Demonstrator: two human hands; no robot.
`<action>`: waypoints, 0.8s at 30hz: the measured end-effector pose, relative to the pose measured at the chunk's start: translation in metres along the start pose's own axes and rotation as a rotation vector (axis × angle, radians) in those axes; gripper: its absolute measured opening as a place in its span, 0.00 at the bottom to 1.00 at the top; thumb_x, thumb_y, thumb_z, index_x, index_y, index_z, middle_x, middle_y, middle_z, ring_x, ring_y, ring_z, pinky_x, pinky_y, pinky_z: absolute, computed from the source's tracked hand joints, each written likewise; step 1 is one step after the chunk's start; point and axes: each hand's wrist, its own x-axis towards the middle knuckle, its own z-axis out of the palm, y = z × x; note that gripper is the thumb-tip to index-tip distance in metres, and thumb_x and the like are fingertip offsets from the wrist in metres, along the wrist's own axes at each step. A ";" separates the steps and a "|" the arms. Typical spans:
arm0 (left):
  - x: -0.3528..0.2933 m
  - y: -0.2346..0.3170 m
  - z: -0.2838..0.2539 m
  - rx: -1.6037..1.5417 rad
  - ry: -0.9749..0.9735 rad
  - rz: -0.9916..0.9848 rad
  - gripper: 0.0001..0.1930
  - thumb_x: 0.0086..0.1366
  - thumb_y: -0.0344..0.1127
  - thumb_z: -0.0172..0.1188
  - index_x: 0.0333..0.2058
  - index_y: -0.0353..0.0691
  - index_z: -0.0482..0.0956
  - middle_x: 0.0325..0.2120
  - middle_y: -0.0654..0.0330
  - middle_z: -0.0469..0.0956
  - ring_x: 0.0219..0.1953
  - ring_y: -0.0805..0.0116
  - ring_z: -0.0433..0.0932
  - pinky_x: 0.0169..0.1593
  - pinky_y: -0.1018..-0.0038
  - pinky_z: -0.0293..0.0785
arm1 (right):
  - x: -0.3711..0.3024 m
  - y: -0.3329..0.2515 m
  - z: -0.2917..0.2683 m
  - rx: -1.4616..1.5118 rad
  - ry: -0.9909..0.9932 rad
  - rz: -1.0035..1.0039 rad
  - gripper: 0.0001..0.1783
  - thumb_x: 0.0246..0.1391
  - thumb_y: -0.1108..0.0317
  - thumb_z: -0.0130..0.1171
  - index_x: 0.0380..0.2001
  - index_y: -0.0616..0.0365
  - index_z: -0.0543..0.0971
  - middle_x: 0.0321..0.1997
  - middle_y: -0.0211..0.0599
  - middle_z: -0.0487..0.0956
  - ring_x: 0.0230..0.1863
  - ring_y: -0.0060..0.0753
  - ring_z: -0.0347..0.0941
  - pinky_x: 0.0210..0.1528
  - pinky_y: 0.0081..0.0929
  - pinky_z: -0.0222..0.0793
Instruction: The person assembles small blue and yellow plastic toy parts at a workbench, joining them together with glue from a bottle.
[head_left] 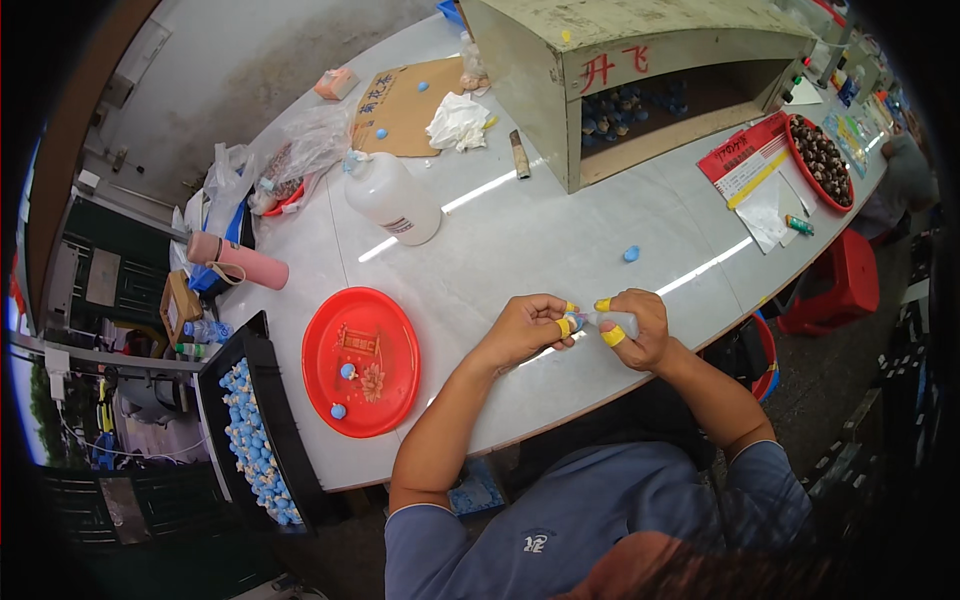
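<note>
Near the table's front edge, my left hand point(522, 328) pinches a small blue piece point(574, 321) between thumb and fingertips. My right hand point(648, 328) is closed around a small translucent squeeze bottle point(617, 319), its narrow tip at the blue piece; whether they touch I cannot tell. Yellow tape wraps several fingertips on both hands. Beyond my hands, another blue piece point(631, 254) lies alone on the table. To the left, a red plate point(392, 330) holds two small blue-and-cream figures point(348, 371).
Left of the plate, a black tray point(298, 440) holds many blue figures. A pink flask point(255, 266) and a white bottle point(392, 200) stand farther back. Behind is a metal box point(530, 75) with an open front. A red bowl point(794, 140) of brown pieces sits far right.
</note>
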 end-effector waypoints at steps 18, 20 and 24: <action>0.001 -0.001 0.001 -0.054 0.047 0.019 0.09 0.62 0.25 0.58 0.39 0.27 0.74 0.32 0.55 0.79 0.31 0.71 0.81 0.35 0.82 0.79 | 0.000 -0.003 0.001 -0.200 -0.051 -0.107 0.09 0.41 0.71 0.65 0.26 0.60 0.76 0.20 0.35 0.75 0.14 0.35 0.66 0.19 0.29 0.58; 0.001 -0.001 0.002 -0.070 0.060 0.009 0.08 0.62 0.25 0.58 0.39 0.28 0.74 0.32 0.54 0.79 0.31 0.70 0.81 0.35 0.82 0.79 | -0.001 -0.003 0.000 -0.199 -0.045 -0.103 0.09 0.40 0.70 0.65 0.26 0.60 0.76 0.20 0.35 0.75 0.14 0.35 0.66 0.19 0.28 0.58; 0.001 -0.001 0.003 -0.075 0.075 0.000 0.07 0.63 0.25 0.57 0.38 0.28 0.74 0.32 0.54 0.79 0.31 0.70 0.81 0.35 0.81 0.79 | -0.002 -0.003 0.000 -0.204 -0.026 -0.113 0.10 0.40 0.70 0.65 0.26 0.60 0.76 0.19 0.35 0.74 0.14 0.35 0.66 0.18 0.28 0.57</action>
